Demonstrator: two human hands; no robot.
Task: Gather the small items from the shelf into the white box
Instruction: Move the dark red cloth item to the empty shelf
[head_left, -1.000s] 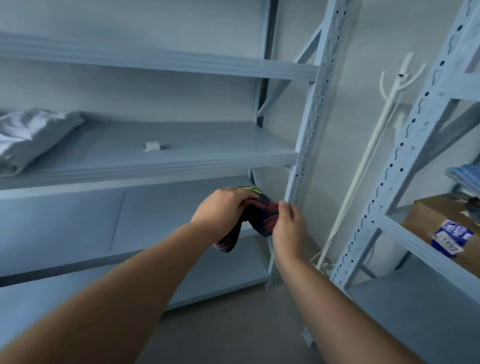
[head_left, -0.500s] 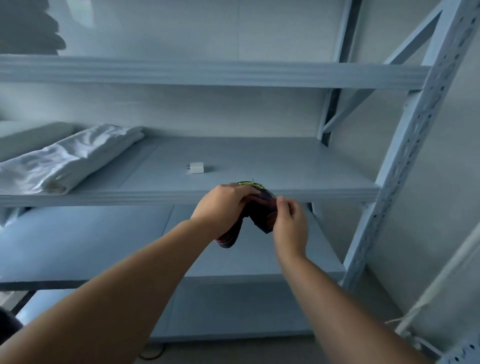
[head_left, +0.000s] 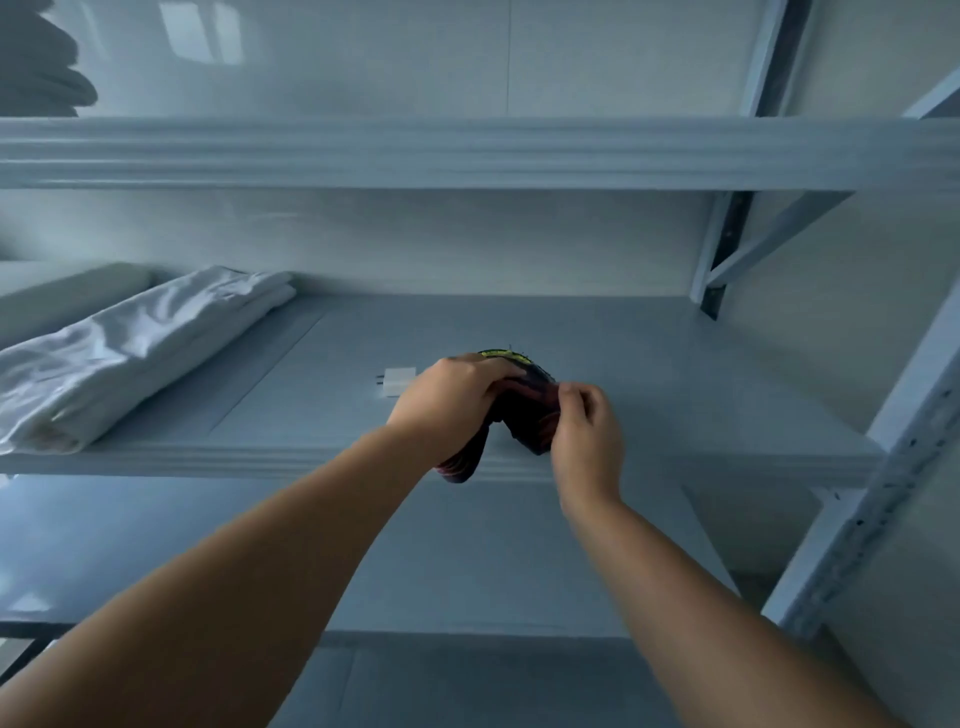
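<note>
Both my hands hold a dark, red-patterned fabric item with a yellow-green edge in front of the middle shelf. My left hand grips it from above, fingers curled over its top. At its right end my right hand pinches it. A small white charger plug lies on the shelf just behind my left hand, its prongs pointing left. The white box is not in view.
A folded white cloth lies on the left of the middle shelf. Another shelf runs above, and a lower shelf sits below. The rack's perforated upright stands at the right.
The view has swung left and up, from the rack's right post to its middle shelf. My hands keep hold of the dark fabric item and now sit just before the white plug.
</note>
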